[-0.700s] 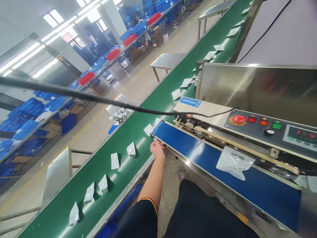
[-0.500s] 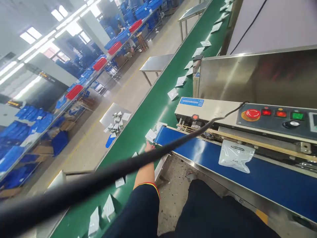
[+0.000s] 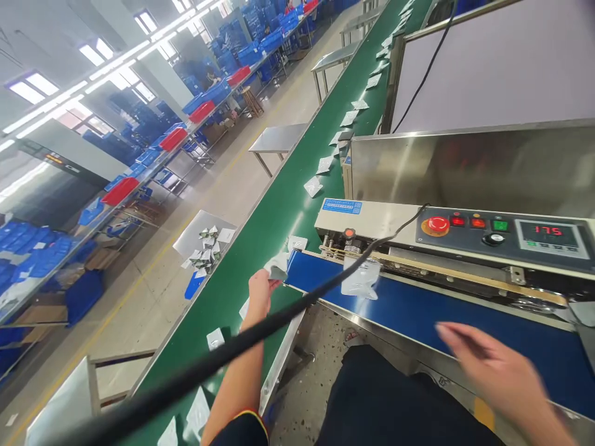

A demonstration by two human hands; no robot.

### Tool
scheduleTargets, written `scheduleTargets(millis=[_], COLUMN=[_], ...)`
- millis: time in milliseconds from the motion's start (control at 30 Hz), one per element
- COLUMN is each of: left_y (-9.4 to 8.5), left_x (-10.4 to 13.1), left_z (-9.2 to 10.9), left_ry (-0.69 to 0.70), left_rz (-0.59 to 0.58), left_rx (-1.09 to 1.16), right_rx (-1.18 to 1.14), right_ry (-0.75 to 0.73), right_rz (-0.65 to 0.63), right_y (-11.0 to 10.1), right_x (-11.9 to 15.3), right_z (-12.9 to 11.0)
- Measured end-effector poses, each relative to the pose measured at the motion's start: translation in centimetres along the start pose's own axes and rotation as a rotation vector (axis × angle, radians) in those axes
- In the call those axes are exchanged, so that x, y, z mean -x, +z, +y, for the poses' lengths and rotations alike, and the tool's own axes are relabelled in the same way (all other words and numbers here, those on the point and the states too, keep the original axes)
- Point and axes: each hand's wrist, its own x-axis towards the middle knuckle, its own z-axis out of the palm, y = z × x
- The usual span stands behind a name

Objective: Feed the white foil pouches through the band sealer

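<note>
My left hand (image 3: 261, 290) is closed on a white pouch (image 3: 277, 265) at the left end of the blue belt (image 3: 320, 272), above the green conveyor (image 3: 279, 217). Another pouch (image 3: 296, 243) lies just beyond it. On the blue belt rests a pouch (image 3: 360, 279), its upper edge against the sealing machine (image 3: 372, 217) and partly crossed by a black cable. My right hand (image 3: 495, 365) hangs over the near side of the blue belt, blurred, with fingers extended and nothing seen in them.
A black cable (image 3: 297, 310) cuts across the view close to the camera. Pouches (image 3: 313, 186) lie along the green conveyor. The machine's control panel (image 3: 506, 232) reads 175. Beyond the conveyor, a small table (image 3: 188, 232) bears a pile of packets.
My left hand has taken hold of a white pouch. My right hand has come into view at the right. The pouch on the blue belt is nearer its left end. The view has shifted.
</note>
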Motion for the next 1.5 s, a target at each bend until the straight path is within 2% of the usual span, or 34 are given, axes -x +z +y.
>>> scheduleTargets(millis=[67, 133, 200, 233, 333, 467, 567, 633, 700, 767, 833, 933, 967, 1067, 1200, 1267, 1333, 1500], left_y=[3.1, 7.3, 11.7, 13.8, 18.8, 24.1, 27.7, 29.7, 31.1, 32.1, 32.8, 34.2, 34.7, 36.9, 39.4, 39.6, 39.1, 35.7], left_x=[5.4, 11.1, 16.2, 18.5, 23.5, 27.5, 29.5, 30.6, 31.4, 32.0, 32.5, 33.2, 33.3, 33.5, 32.9, 32.1, 31.1, 28.3], left_z=[-1.0, -2.7, -4.8, -6.0, -9.5, -13.9, -16.1, -17.0, -17.4, -17.7, -18.1, -19.5, -20.2, -22.2, -23.7, -23.6, -23.2, -22.1], left_ry=[-0.030, -0.118, -0.212, -0.263, -0.296, -0.137, -0.233, -0.302, -0.220, -0.018, 0.126, 0.145, 0.156, 0.183, 0.026, -0.011, -0.024, -0.014], left_rz=[-0.165, -0.331, -0.514, -0.585, -0.695, -0.747, -0.870, -0.933, -0.919, -0.869, -0.901, -1.090, -1.104, -0.959, -0.780, -0.732, -0.706, -0.662], left_rx=[-0.018, -0.040, -0.060, -0.069, -0.126, -0.239, -0.262, -0.277, -0.308, -0.300, -0.238, -0.247, -0.302, -0.482, -0.503, -0.467, -0.442, -0.404], right_rx=[-0.104, -0.163, -0.175, -0.173, -0.180, -0.179, -0.154, -0.146, -0.156, -0.177, -0.210, -0.309, -0.352, -0.511, -0.682, -0.696, -0.682, -0.619], right_ry=[-0.220, -0.490, -0.647, -0.669, -0.592, -0.397, -0.353, -0.333, -0.269, -0.157, -0.018, 0.186, 0.250, 0.451, 0.616, 0.629, 0.627, 0.644], right_rz=[-0.129, -0.135, -0.084, -0.058, 0.002, 0.034, 0.047, 0.080, 0.138, 0.178, 0.179, 0.191, 0.211, 0.282, 0.330, 0.299, 0.257, 0.195], right_y=[2.6, 4.1, 3.7, 2.9, -1.1, -6.6, -9.4, -10.9, -12.3, -13.8, -15.2, -16.8, -17.2, -17.6, -17.3, -16.8, -16.0, -12.7], right_x=[-1.1, -2.0, -2.6, -2.7, -2.0, -0.1, 0.8, 1.1, 1.3, 1.3, 1.2, 0.6, 0.2, -1.4, -4.1, -5.1, -5.9, -7.1], right_z=[-2.3, -3.7, -3.5, -2.9, 0.5, 5.5, 8.4, 9.8, 10.9, 11.7, 12.5, 14.1, 14.7, 16.5, 17.5, 17.2, 16.3, 12.9])
